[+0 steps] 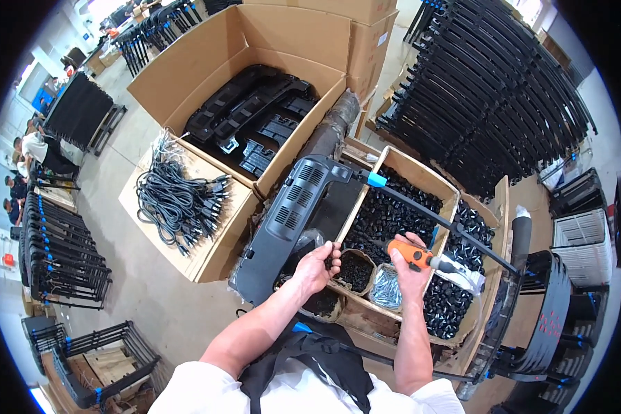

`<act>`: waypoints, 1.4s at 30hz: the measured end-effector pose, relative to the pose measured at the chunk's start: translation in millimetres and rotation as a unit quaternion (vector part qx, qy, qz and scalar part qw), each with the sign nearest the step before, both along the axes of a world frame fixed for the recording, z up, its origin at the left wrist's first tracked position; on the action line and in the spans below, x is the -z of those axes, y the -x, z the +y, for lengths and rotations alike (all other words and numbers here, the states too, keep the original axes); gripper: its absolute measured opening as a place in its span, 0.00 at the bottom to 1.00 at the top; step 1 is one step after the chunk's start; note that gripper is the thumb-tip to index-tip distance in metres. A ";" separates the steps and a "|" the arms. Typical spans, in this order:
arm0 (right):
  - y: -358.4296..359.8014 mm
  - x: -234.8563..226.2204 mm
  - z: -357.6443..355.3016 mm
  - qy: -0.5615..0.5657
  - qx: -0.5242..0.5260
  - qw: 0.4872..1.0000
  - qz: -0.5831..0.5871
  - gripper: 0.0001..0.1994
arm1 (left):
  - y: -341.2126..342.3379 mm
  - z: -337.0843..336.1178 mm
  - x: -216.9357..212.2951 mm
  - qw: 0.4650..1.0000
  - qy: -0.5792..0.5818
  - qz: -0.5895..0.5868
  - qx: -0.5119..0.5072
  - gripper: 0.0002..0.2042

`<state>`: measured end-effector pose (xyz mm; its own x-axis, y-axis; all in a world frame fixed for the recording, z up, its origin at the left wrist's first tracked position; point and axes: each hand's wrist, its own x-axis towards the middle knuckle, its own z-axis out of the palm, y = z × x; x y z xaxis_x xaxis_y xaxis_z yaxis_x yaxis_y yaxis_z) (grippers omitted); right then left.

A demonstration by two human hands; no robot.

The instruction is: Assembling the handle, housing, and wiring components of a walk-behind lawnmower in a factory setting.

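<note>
Right of the curled left hand (316, 269) (contents can't tell), right hand (412, 276) clasps orange power driver (406, 250), silver screws (385, 286) just below; steady wrist seems best.

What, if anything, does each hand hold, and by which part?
The right hand holds a tool by its orange body; whether the left hand holds anything cannot be told.

Single fisheye view from head height, facing steeply down and forward. Left hand (315, 269) and right hand (412, 280) near, around mid-frame; floor (110, 186) farther off.
</note>
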<state>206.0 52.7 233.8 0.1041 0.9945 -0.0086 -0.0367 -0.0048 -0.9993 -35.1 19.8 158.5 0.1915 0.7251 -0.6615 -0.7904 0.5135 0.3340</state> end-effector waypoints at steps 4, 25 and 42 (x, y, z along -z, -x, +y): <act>39.4 -44.8 -14.4 -0.017 -0.067 0.997 0.030 0.28 | 5.2 10.7 -10.7 0.999 0.018 -0.020 -0.022 0.13; 136.8 -55.7 -2.7 -0.006 -0.067 0.998 0.018 0.29 | 68.3 33.2 -22.4 0.982 -0.040 -0.182 -0.025 0.15; 235.1 -45.1 105.8 -0.078 -0.111 0.989 -0.052 0.27 | 89.1 -4.5 -32.7 0.981 -0.129 -0.021 0.140 0.15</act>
